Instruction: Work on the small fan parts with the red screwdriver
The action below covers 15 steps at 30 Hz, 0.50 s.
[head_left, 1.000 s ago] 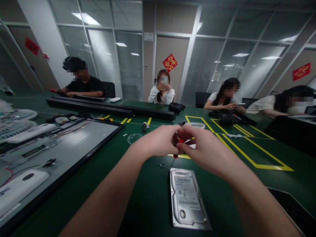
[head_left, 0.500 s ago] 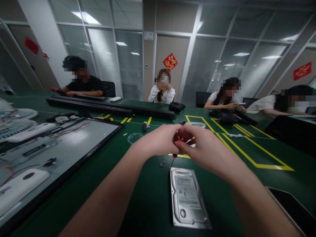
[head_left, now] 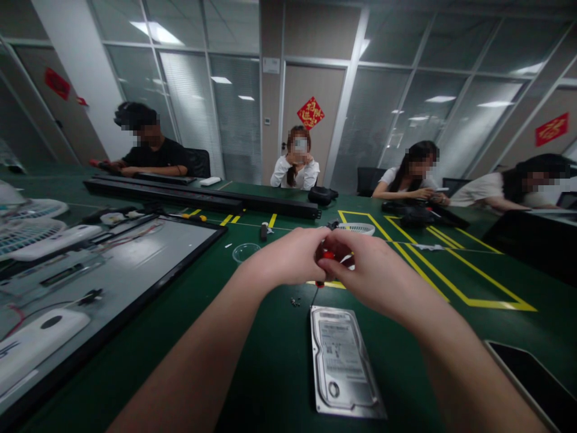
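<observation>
red screwdriver [head_left: 320,284], pinched by the fingers of the right hand [head_left: 374,258]; the left hand [head_left: 293,258] curls close, fingers too hidden to tell. the tip has not shifted from the far left corner of the drive [head_left: 345,367], flat on the table [head_left: 265,367], so work seems centred there.

Beyond the drive [head_left: 345,364], the screwdriver's red handle [head_left: 329,255] has shifted very slightly left, the right hand's [head_left: 378,264] fingers with it. Far to the drive's right, a co-worker's head [head_left: 543,168] has moved slightly.
</observation>
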Available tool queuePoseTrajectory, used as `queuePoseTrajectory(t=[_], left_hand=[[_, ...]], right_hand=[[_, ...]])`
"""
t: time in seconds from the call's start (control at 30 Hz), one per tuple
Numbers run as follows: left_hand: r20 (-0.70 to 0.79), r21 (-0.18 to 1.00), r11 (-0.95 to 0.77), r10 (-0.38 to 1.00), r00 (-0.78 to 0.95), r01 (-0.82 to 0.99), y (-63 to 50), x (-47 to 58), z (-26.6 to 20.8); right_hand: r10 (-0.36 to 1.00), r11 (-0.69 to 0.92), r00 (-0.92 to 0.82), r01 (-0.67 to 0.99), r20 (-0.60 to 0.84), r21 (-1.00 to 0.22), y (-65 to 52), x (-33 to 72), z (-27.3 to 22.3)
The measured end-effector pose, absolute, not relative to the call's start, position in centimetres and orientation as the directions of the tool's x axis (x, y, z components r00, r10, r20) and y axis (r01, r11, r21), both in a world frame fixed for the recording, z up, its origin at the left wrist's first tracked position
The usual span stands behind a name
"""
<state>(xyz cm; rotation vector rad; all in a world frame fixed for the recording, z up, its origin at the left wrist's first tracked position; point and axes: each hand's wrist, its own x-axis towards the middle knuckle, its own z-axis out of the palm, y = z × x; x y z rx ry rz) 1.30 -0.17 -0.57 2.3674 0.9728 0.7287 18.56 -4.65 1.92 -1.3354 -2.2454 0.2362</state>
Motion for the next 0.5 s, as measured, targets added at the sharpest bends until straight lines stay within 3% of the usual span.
queuePoseTrajectory(t=[0.13, 0.5], left_hand=[[0.279, 0.597, -0.624, 0.75, 0.599, 0.504, -0.2, 1.33, -0.55], [0.292, 0.617, -0.618, 0.755, 0.587, 0.488, -0.19, 1.32, -0.47]], right_hand=[[0.853, 0.501, -0.381, 0.791, 0.358, -0.35, -4.56, 18.58, 1.84], [0.859, 0.491, -0.367, 0.788, 0.356, -0.371, -4.52, 18.72, 1.91]])
